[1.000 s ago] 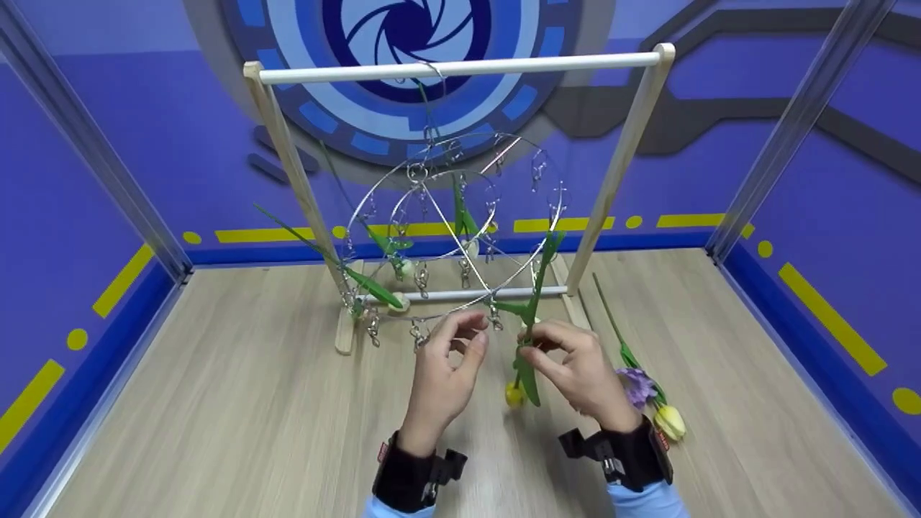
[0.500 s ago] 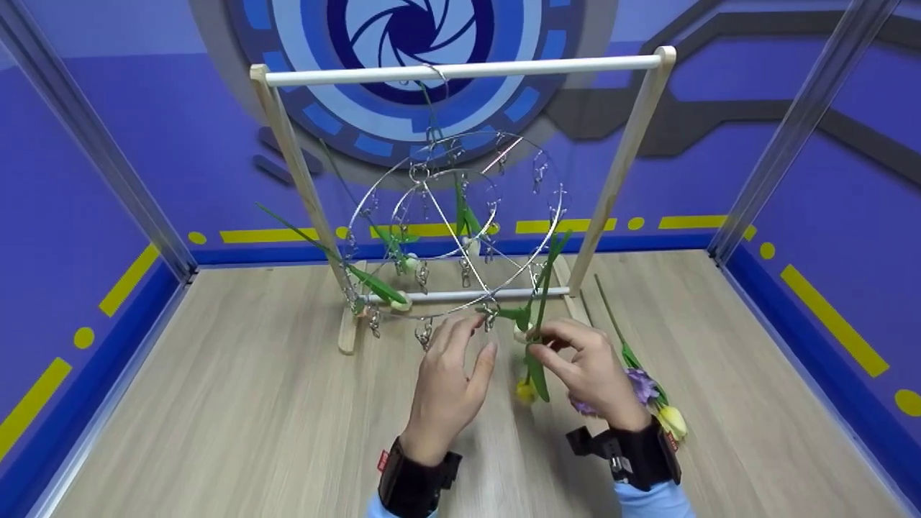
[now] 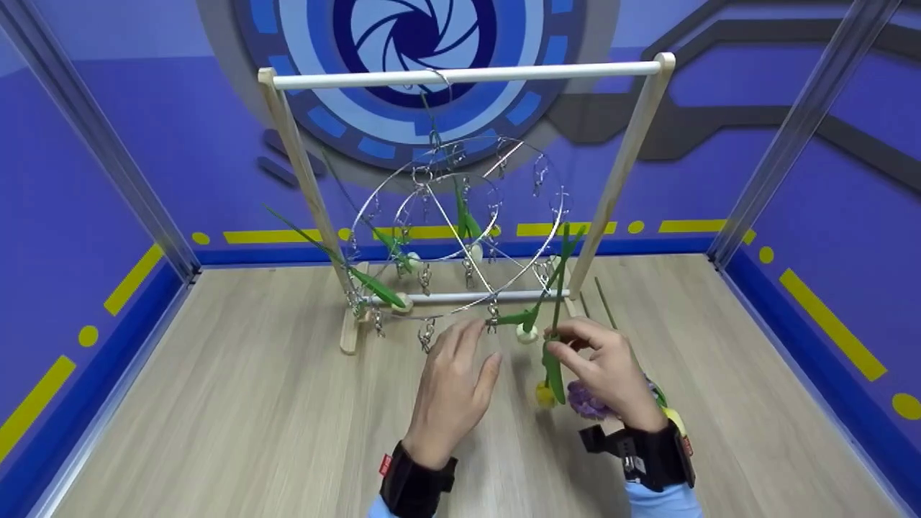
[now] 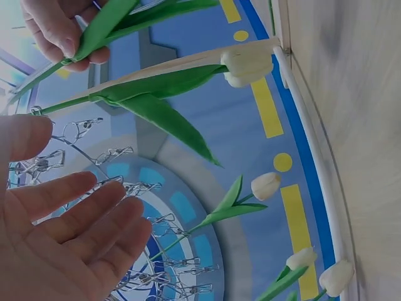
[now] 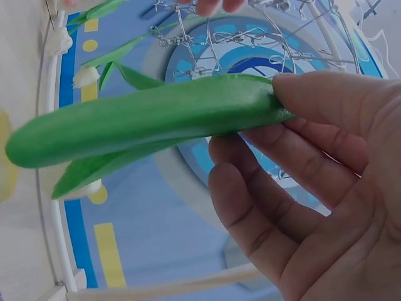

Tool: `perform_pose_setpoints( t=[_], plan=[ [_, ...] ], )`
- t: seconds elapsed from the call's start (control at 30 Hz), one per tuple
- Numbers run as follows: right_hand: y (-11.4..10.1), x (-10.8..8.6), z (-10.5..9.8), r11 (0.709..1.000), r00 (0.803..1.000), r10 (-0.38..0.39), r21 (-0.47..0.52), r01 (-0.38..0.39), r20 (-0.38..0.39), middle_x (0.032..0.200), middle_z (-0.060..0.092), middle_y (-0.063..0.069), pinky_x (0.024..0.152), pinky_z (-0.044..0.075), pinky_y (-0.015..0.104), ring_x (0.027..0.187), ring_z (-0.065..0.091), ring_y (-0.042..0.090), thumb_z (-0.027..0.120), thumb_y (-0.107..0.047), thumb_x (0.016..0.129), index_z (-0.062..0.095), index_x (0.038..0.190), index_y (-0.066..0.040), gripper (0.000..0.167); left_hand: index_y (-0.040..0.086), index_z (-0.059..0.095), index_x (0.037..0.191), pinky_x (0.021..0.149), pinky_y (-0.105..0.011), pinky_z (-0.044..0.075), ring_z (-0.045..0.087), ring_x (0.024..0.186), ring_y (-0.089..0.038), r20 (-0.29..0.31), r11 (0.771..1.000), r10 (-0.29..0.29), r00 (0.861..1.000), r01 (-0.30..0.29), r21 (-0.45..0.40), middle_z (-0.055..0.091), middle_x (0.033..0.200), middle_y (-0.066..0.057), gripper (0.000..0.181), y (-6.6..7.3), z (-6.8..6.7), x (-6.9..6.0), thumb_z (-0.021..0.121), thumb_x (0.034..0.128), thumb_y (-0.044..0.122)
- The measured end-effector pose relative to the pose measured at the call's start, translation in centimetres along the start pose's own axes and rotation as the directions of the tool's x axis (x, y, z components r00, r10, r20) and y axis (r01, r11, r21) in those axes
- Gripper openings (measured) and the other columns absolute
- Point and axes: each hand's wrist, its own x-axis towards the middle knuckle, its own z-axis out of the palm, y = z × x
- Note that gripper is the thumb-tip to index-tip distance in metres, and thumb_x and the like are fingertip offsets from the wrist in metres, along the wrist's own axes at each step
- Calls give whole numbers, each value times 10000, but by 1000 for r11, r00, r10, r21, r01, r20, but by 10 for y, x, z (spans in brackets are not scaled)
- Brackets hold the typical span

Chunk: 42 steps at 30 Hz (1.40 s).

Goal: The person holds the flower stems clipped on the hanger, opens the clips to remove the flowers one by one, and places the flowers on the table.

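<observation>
My right hand (image 3: 608, 370) pinches the green stem and leaves (image 5: 150, 119) of a yellow flower (image 3: 545, 395), whose bloom points down. Beside a clip at the front of the round metal clip hanger (image 3: 440, 208), my left hand (image 3: 452, 392) is raised with fingers extended and thumb apart, holding nothing. In the left wrist view its palm (image 4: 56, 251) faces several clips. A white tulip (image 3: 527, 333) hangs head down from the hanger's right side, just left of the right hand. Several other white tulips (image 3: 401, 302) hang from the hanger's left and back.
The wooden rack (image 3: 468, 75) with a white top bar carries the hanger by its hook. On the wooden table (image 3: 237, 403), a purple flower (image 3: 588, 400) and a pale yellow tulip (image 3: 673, 417) lie by the right wrist, partly hidden. Blue-purple walls enclose the table.
My right hand has moved right with the yellow flower, away from the hanging white tulip. My left hand has opened wider, its thumb moving away from the fingers, near the front clip.
</observation>
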Motion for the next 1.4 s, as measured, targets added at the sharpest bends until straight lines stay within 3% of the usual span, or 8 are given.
perform_pose_setpoints(
  t=[0.2, 0.47, 1.0, 1.4],
  plan=[
    [4, -2, -5, 1000, 999, 26, -4, -26, -19, 898, 739, 31, 693, 539, 174, 794, 645, 64, 761, 66, 872, 776, 977, -59, 164, -47, 620, 1336, 1072, -465, 487, 599, 1248, -327, 4, 998, 18, 1000, -18, 60, 631, 1311, -195, 443, -1, 6, -3, 651, 1005, 246],
    [3, -4, -16, 993, 993, 114, -5, -114, -5, 950, 732, -26, 722, 565, 177, 822, 665, 85, 762, 49, 885, 782, 989, -87, 172, -54, 603, 1363, 1082, -485, 474, 589, 1261, -344, 38, 998, 8, 999, -11, 69, 620, 1334, -214, 462, 1, 9, -3, 635, 1022, 257],
    [9, -10, -30, 991, 990, 136, -6, -136, -31, 922, 746, 44, 702, 548, 150, 792, 659, 57, 747, 87, 877, 778, 969, -51, 169, -36, 626, 1336, 1102, -481, 459, 587, 1269, -329, 55, 996, 22, 998, -27, 88, 629, 1336, -192, 438, 3, 14, -7, 668, 1002, 244],
    [13, -8, -27, 970, 972, 233, 82, -229, -41, 938, 763, 101, 691, 581, 179, 775, 690, 94, 700, 83, 925, 772, 1027, -13, 157, -21, 652, 1299, 1039, -487, 495, 596, 1250, -317, 47, 993, 44, 998, -49, 107, 643, 1317, -188, 403, 1, 20, -10, 687, 986, 230]
  ],
)
